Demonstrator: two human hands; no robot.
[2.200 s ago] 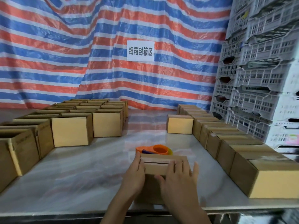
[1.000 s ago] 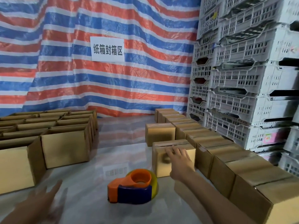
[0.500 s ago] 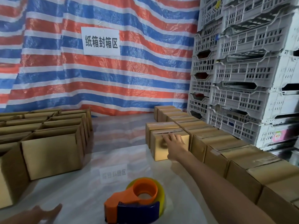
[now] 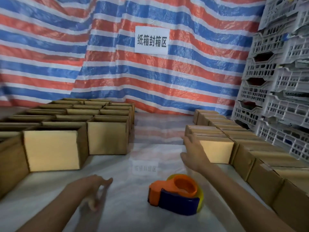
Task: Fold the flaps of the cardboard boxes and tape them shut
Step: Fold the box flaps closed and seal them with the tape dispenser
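On the desk (image 4: 142, 220), a tape dispenser (image 4: 177, 196) lies between two empty hands. The right hand (image 4: 192, 153), fingers straight, is just beside a closed box (image 4: 217, 149); the left hand (image 4: 93, 186), fingers loosely spread, is near the open boxes (image 4: 51, 148).

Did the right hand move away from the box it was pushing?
Yes. The right hand has come off the face of the front taped box, leftward to its left edge.

On the bench (image 4: 133, 210), open boxes (image 4: 51, 151) stand in a block at the left and closed boxes (image 4: 260, 153) run in a row along the right, with stacked crates (image 4: 284, 97) behind that row. The tape dispenser (image 4: 177, 196) lies near the front between them, the left hand (image 4: 95, 190) to its left and the right hand (image 4: 194, 153) beyond it. A sign (image 4: 151, 40) hangs on the tarp (image 4: 117, 72) behind everything.
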